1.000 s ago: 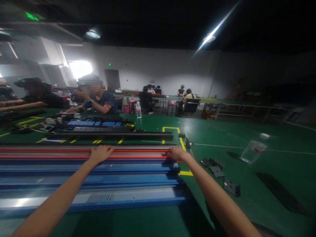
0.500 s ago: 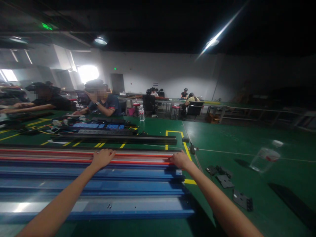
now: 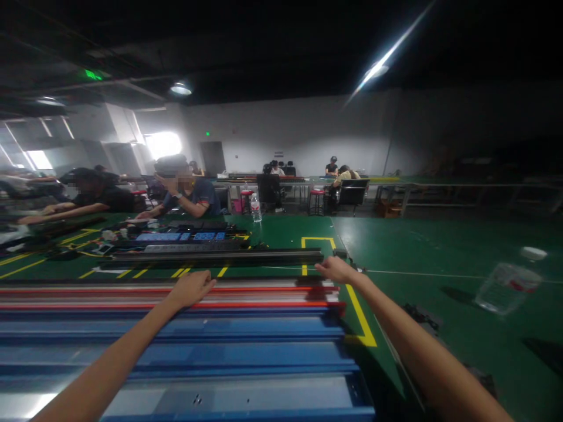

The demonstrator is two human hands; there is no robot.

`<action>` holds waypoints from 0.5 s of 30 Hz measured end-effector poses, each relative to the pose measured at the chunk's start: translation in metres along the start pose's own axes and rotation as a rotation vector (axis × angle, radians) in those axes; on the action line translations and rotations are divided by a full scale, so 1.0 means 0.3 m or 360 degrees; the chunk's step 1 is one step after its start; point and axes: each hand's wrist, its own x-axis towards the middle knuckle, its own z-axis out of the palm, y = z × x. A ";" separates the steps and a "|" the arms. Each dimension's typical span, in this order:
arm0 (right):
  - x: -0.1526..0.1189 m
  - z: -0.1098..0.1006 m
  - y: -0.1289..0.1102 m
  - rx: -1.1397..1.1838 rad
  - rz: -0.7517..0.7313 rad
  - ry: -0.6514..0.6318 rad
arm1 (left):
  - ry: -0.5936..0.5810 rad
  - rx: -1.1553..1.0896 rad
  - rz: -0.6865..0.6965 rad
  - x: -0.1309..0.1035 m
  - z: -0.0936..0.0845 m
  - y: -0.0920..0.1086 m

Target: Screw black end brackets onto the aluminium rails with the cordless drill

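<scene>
My left hand [image 3: 193, 288] rests over the far side of the long red-edged rail [image 3: 272, 298]. Its fingers are curled and closed around the rail's far edge, though the fingertips are partly hidden. My right hand [image 3: 336, 269] is raised above the right end of that rail and casts a shadow on it. The right fingers are bent together and point left, close to the end of a long black rail [image 3: 264, 256]; whether anything is between them is hidden. Nearer to me, several long blue channels [image 3: 246, 350] lie side by side, parallel to the red-edged rail.
Yellow tape [image 3: 363, 316] marks the green tabletop [image 3: 422, 234]. A large clear bottle [image 3: 505, 287] stands at right, a smaller water bottle [image 3: 255, 208] at the far edge. Dark parts [image 3: 422, 319] lie beyond my right forearm. Co-workers [image 3: 189, 193] sit opposite.
My right hand has lifted off the red-edged rail and moved away toward the black rail's end. The left hand stays on the red-edged rail. The view has tilted up slightly.
</scene>
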 end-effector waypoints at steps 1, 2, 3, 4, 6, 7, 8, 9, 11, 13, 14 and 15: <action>0.030 -0.007 0.021 0.0017 0.0008 0.0061 | 0.0017 0.0009 0.0019 0.016 -0.005 0.001; 0.059 -0.009 0.037 0.0027 0.0018 0.0125 | 0.0035 0.0021 0.0027 0.036 -0.009 0.004; 0.087 -0.006 0.048 0.0030 0.0031 0.0187 | 0.0054 0.0034 0.0026 0.058 -0.011 0.008; 0.115 0.003 0.055 0.0024 0.0041 0.0241 | 0.0074 0.0045 0.0014 0.083 -0.011 0.013; 0.164 0.032 0.054 -0.0013 0.0049 0.0310 | 0.0112 0.0055 -0.0016 0.140 -0.005 0.025; 0.185 0.050 0.049 -0.0043 0.0043 0.0326 | 0.0129 0.0053 -0.0029 0.170 0.000 0.032; 0.204 0.068 0.042 -0.0077 0.0033 0.0335 | 0.0140 0.0048 -0.0043 0.201 0.005 0.039; 0.221 0.086 0.036 -0.0116 0.0021 0.0334 | 0.0144 0.0041 -0.0065 0.230 0.012 0.046; 0.246 0.117 0.025 -0.0195 0.0002 0.0321 | 0.0133 0.0023 -0.0111 0.282 0.027 0.059; 0.262 0.140 0.022 -0.0267 0.0006 0.0308 | 0.0104 0.0004 -0.0139 0.319 0.043 0.070; 0.268 0.147 0.023 -0.0298 0.0015 0.0303 | 0.0085 -0.0005 -0.0142 0.332 0.052 0.072; 0.272 0.153 0.024 -0.0326 0.0025 0.0299 | 0.0060 -0.0018 -0.0128 0.342 0.060 0.072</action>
